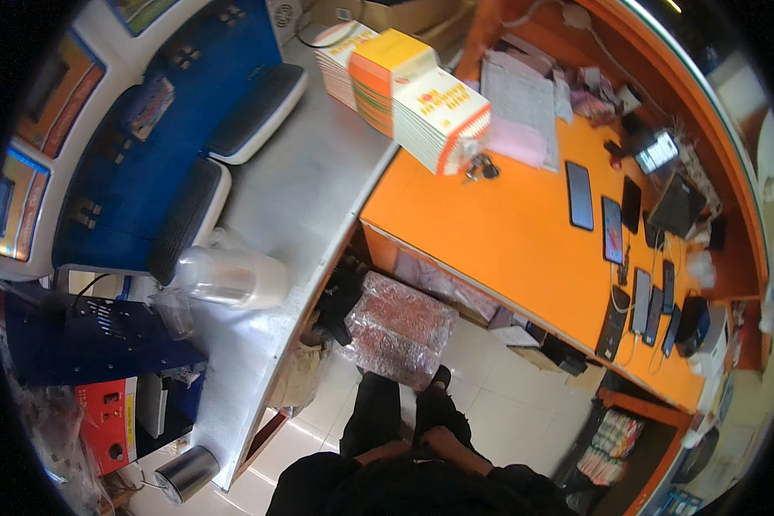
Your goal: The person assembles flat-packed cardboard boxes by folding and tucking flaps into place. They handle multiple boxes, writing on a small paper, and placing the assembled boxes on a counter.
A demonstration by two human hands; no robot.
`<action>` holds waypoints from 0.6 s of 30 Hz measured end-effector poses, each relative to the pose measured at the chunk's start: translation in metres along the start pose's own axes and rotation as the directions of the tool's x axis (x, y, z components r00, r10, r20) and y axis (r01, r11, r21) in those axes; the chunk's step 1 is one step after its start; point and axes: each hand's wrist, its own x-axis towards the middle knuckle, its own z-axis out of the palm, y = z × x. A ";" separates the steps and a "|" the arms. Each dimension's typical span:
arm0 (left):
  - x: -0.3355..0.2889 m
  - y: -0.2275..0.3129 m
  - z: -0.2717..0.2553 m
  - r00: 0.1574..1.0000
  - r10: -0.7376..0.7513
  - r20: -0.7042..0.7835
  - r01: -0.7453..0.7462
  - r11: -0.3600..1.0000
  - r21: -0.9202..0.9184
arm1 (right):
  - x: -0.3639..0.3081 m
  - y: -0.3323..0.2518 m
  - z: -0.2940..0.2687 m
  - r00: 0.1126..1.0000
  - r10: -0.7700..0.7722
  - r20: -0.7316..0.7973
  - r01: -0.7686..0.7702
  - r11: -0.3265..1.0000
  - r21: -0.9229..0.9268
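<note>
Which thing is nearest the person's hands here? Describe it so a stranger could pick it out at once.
Start at the orange counter. Under its front edge, on the pale tiled floor, sits a bulky packet wrapped in clear plastic, just ahead of the person's clasped hands. It is the only reddish, shiny, crinkled bundle there.

Takeaway shop: food boxes (421, 95), counter (507, 224)

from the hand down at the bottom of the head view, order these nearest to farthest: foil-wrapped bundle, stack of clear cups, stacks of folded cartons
1. Foil-wrapped bundle, just above the hand, under the orange counter.
2. Stack of clear cups, upper left, lying on the steel counter.
3. Stacks of folded cartons, far end, top.
</note>
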 end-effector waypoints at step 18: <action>0.089 0.142 -0.079 0.987 -0.095 0.126 0.016 0.852 0.524 | -0.171 0.057 0.102 0.614 0.421 -0.667 0.225 0.717 0.660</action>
